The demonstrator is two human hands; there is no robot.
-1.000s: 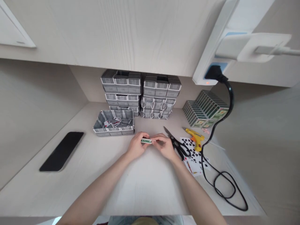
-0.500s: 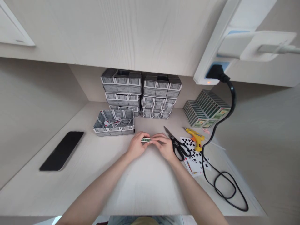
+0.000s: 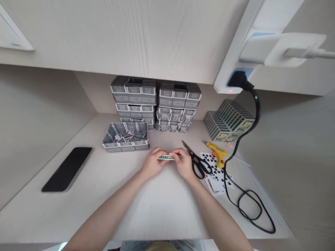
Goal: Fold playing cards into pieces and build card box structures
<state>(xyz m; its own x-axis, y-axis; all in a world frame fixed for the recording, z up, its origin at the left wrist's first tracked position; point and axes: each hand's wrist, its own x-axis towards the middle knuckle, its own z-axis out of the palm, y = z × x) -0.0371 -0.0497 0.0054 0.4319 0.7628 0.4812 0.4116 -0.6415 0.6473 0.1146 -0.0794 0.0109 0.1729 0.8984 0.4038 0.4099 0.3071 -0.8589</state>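
Observation:
My left hand and my right hand are together over the middle of the desk, their fingers closed on opposite ends of a small green-and-white card box. Its narrow printed side faces me, and the fingers hide both ends. Right beside my right hand lie black-handled scissors, blades pointing away. Several playing cards spread face up under and past the handles. A yellow glue gun rests partly on the cards.
An open patterned box holds loose card pieces. Similar boxes are stacked behind. A phone lies left. Green-and-white card boxes are piled at back right. A black cable loops down from the power strip.
My right fingers have shifted on the card box, and more of its green side shows between my hands. The whole view has moved slightly; the other things stay in place.

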